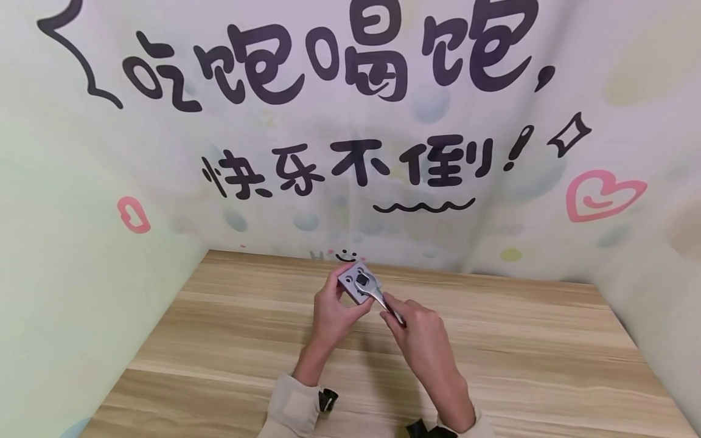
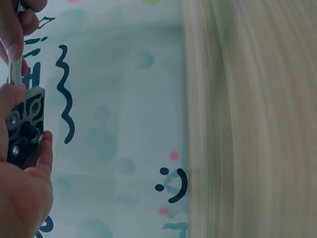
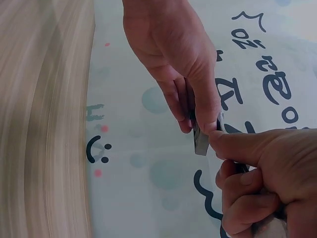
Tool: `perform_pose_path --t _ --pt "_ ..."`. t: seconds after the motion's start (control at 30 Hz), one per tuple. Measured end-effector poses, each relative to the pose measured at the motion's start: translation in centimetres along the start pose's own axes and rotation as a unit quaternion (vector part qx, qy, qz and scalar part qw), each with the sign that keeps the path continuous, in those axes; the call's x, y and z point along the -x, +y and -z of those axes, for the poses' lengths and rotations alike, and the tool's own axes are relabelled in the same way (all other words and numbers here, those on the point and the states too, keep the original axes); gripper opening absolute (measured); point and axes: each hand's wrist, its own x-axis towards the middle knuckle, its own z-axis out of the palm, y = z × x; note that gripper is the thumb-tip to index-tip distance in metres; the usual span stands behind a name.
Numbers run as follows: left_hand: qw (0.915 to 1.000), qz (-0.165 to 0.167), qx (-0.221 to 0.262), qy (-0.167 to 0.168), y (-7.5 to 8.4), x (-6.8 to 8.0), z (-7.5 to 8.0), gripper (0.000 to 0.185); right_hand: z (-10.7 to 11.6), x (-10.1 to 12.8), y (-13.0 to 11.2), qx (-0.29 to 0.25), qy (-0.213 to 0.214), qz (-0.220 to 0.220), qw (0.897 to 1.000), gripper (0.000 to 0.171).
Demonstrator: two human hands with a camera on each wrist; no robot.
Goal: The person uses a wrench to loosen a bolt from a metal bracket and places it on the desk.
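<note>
— What do you have in view from the head camera?

— I see the left hand (image 1: 334, 310) holding a small square metal plate (image 1: 358, 283) above the counter (image 1: 547, 353), toward its far edge and about midway along it. Its fingers (image 1: 335, 281) are curled round the plate's left side, the thumb on the near edge.

— And the other hand?

— The right hand (image 1: 421, 340) grips a small metal wrench (image 1: 378, 298). Those fingers are closed round the handle, and the wrench's head sits on the dark square fitting in the middle of the plate's face.

— Do the wrist cameras add anything?

— From the left wrist I get the plate's underside (image 2: 25, 126), dark, with raised ridges and a couple of round screw points, pinched between thumb and fingers. From the right wrist I see the plate edge-on (image 3: 200, 141), with the left hand (image 3: 173, 54) coming down on it from above and the right hand (image 3: 257, 183) curled tight, forefinger stretched toward the plate.

— Anything else around?

— A printed backdrop (image 1: 350, 121) with large dark characters, a pink heart and a little smiley face stands along the counter's far edge. Both wrists show pale sleeves (image 1: 290, 407).
</note>
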Motion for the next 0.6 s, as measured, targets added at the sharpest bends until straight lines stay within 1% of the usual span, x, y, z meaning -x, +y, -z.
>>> perform_pose_path --t 0.2,0.27,0.4,0.5,0.6 --pt "1.0 -0.005 0.008 0.001 -2.9 0.0 0.0 0.071 -0.2 0.1 0.4 0.003 0.006 0.038 0.999 0.03" --pt "0.9999 -0.009 0.009 -0.002 -3.4 0.1 0.1 0.071 -0.2 0.1 0.6 0.006 0.006 0.05 0.999 0.03" --pt "0.9992 -0.001 0.035 -0.017 -3.8 0.2 0.5 0.066 0.0 0.1 1.1 0.011 0.008 0.063 0.998 0.029" --pt "0.9981 0.001 0.052 -0.033 -3.7 0.2 0.7 0.063 0.4 0.0 1.5 0.007 0.008 0.064 0.998 0.03" --pt "0.9976 -0.001 0.053 -0.045 -3.6 0.2 0.8 0.064 0.7 -0.1 1.6 0.002 -0.005 0.061 0.998 0.032"
